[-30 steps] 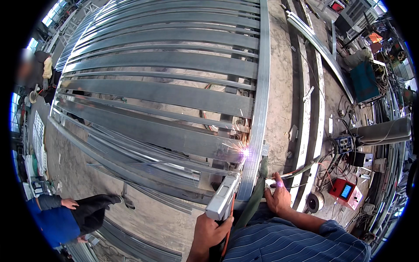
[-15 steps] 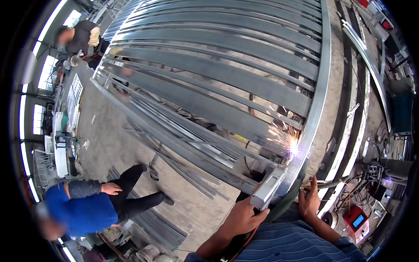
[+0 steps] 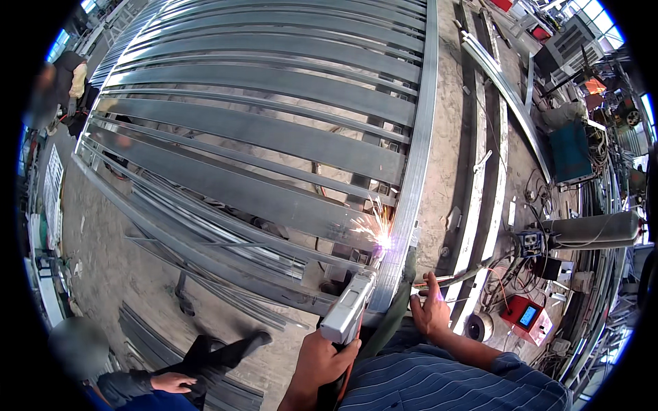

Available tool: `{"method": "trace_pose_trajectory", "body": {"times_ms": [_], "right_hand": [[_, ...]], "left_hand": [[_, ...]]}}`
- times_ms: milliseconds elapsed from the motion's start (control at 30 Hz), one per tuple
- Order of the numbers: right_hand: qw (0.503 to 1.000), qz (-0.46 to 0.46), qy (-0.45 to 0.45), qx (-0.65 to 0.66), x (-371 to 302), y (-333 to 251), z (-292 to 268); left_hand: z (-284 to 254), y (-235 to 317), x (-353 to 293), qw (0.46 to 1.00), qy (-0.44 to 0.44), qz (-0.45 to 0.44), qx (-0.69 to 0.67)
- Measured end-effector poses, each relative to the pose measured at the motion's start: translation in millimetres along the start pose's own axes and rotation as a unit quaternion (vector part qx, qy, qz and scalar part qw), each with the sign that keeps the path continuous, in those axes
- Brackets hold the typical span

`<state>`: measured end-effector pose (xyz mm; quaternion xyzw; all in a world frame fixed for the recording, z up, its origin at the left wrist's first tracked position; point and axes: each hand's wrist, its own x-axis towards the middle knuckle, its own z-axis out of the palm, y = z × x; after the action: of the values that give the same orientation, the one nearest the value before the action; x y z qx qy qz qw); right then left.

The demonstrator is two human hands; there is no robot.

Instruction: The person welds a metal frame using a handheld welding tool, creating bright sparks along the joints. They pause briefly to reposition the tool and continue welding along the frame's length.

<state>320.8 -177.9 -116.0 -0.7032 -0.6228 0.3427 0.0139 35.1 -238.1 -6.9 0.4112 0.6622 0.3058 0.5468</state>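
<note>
My left hand [image 3: 317,364] is closed around a grey handheld welding gun [image 3: 349,308]. The gun's tip meets the corner where a flat steel slat [image 3: 329,222] joins the long side rail [image 3: 419,123] of a large metal frame. Bright sparks [image 3: 382,236] spray from that joint. To the right of the rail, my right hand [image 3: 432,312] has its fingers apart, with a finger pointing up. It is beside a dark green hose or sleeve [image 3: 394,318] and seems to hold nothing. Part of the gun's handle is hidden by my left hand.
Loose metal tubes [image 3: 212,219] lie under the frame's near left. A person's dark-trousered leg [image 3: 233,356] and hand [image 3: 173,382] are at lower left; another person [image 3: 68,82] is at far left. A red box with a screen [image 3: 526,316], a wire spool [image 3: 478,327] and a gas cylinder [image 3: 596,231] stand at right.
The view has shifted right, so the frame and my hands appear further left. The person in blue has moved toward the lower edge. Sparks continue at the joint, with the gun still in my left hand.
</note>
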Motion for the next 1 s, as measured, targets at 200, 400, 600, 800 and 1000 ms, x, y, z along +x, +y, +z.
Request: {"method": "trace_pose_trajectory", "body": {"times_ms": [200,400,600,800,1000], "right_hand": [[1.0,0.0,-0.002,0.017,-1.0,-3.5,-0.3],[1.0,-0.006,-0.002,0.012,-0.7,-3.3,-1.1],[1.0,-0.006,0.004,-0.003,-0.6,-3.5,-0.5],[1.0,-0.001,-0.003,0.005,-1.3,-6.6,-2.0],[1.0,0.002,-0.008,0.004,-1.7,-8.8,-4.4]], "left_hand": [[-3.7,-0.6,-2.0,1.0,-0.005,0.0,-0.01],[-4.8,-1.6,-1.6,1.0,-0.005,0.018,-0.004],[-6.5,2.4,-2.3,1.0,-0.002,0.018,-0.019],[-6.6,-2.9,-4.9,1.0,-0.004,0.021,-0.008],[-6.7,-3.1,-6.2,0.999,-0.003,0.024,-0.028]]}}
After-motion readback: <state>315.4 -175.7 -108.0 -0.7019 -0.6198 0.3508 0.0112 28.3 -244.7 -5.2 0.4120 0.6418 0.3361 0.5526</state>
